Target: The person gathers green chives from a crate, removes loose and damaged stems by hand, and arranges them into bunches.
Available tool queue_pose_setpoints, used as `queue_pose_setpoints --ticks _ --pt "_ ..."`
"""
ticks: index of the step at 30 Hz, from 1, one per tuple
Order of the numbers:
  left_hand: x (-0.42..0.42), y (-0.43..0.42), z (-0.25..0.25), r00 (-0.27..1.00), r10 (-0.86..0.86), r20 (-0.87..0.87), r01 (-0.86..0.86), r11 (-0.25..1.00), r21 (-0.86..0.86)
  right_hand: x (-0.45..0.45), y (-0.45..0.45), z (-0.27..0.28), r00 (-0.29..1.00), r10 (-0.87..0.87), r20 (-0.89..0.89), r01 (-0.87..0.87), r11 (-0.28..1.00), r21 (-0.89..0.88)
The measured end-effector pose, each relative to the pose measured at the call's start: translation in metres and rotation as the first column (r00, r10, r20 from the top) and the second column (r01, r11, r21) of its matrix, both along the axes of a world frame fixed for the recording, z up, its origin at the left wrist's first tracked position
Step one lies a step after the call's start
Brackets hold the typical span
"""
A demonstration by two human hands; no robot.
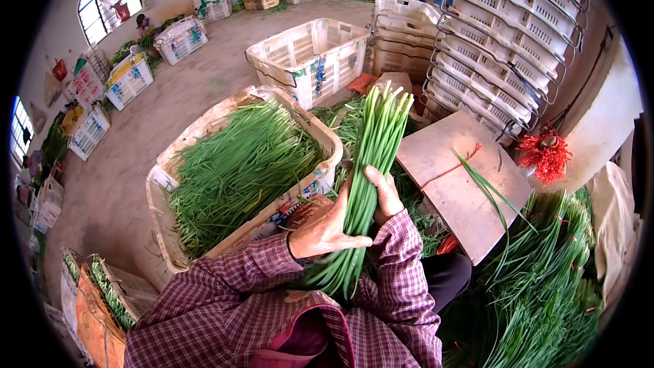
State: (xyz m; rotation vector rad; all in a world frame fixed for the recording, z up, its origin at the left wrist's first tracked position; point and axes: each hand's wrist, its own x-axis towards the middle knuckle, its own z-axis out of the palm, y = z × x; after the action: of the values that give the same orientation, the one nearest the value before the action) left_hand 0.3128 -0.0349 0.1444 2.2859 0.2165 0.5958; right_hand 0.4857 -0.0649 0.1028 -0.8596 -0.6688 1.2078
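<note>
An upright bunch of green chives (373, 146), pale stem ends uppermost, stands in front of my chest. My left hand (320, 232) wraps it from the left, with the thumb stretched across the lower stalks. On the right side my right hand (385, 194) grips it, thumb pointing up. Beside my right arm is a flat board (470, 197) with a red tie (446, 172) and a few loose chive leaves (487, 184) on it. A white plastic crate (163, 228) filled with loose chives (242, 163) stands left of my hands.
At the lower right lies a heap of tied chives (538, 286), below a hanging cluster of red ties (545, 157). An open crate (310, 82) stands ahead, and a tall stack of crates (504, 41) rises at right. Other people sit or stand along the far walls.
</note>
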Motion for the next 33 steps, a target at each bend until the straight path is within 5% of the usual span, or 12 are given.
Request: queue_pose_setpoints --ticks 3,4,8,10,14,16,18,22,28,30,33 --pt "-0.013 0.004 0.013 0.974 -0.221 0.055 0.226 0.968 -0.111 0.013 -0.02 -0.005 0.99 0.082 -0.111 -0.084 0.996 -0.017" --pt "-0.025 0.007 0.036 0.941 -0.259 -0.215 0.124 0.861 -0.493 0.015 -0.022 -0.007 0.996 0.07 -0.063 -0.071 0.997 -0.015" --pt "-0.039 0.056 0.033 0.974 -0.222 0.032 0.166 0.619 -0.768 0.02 -0.04 -0.009 0.994 0.108 -0.021 -0.107 0.994 0.016" --pt "-0.029 0.075 0.029 0.971 -0.111 0.212 0.237 0.56 -0.794 0.006 -0.047 0.003 0.979 0.024 0.202 -0.007 0.997 -0.081" --pt "0.01 0.075 0.027 0.918 -0.061 0.392 0.38 0.424 -0.822 -0.036 -0.052 0.013 0.931 -0.015 0.364 0.03 0.999 -0.036" --pt "0.014 0.07 0.021 0.947 -0.033 0.319 0.306 0.398 -0.865 -0.05 -0.051 0.0 0.798 -0.138 0.587 0.163 0.987 0.011" --pt "0.021 0.054 0.018 0.928 0.144 0.343 0.223 0.522 -0.823 -0.057 -0.063 0.009 0.611 -0.146 0.778 0.242 0.97 -0.008" --pt "0.018 0.046 0.009 0.935 0.219 0.279 0.183 0.378 -0.908 -0.055 -0.065 -0.003 0.645 -0.142 0.751 0.091 0.99 0.109" --pt "0.018 0.036 0.011 0.938 0.192 0.287 0.235 0.255 -0.938 -0.02 -0.056 0.026 0.933 -0.076 0.353 0.018 0.986 0.164" --pt "0.02 0.033 0.012 0.941 0.17 0.294 0.247 0.249 -0.936 -0.014 -0.052 0.036 0.962 -0.07 0.263 0.036 0.991 0.132" --pt "0.023 0.028 0.015 0.961 0.117 0.249 0.191 0.372 -0.908 -0.007 -0.039 0.039 0.902 -0.146 0.406 0.07 0.978 0.197"
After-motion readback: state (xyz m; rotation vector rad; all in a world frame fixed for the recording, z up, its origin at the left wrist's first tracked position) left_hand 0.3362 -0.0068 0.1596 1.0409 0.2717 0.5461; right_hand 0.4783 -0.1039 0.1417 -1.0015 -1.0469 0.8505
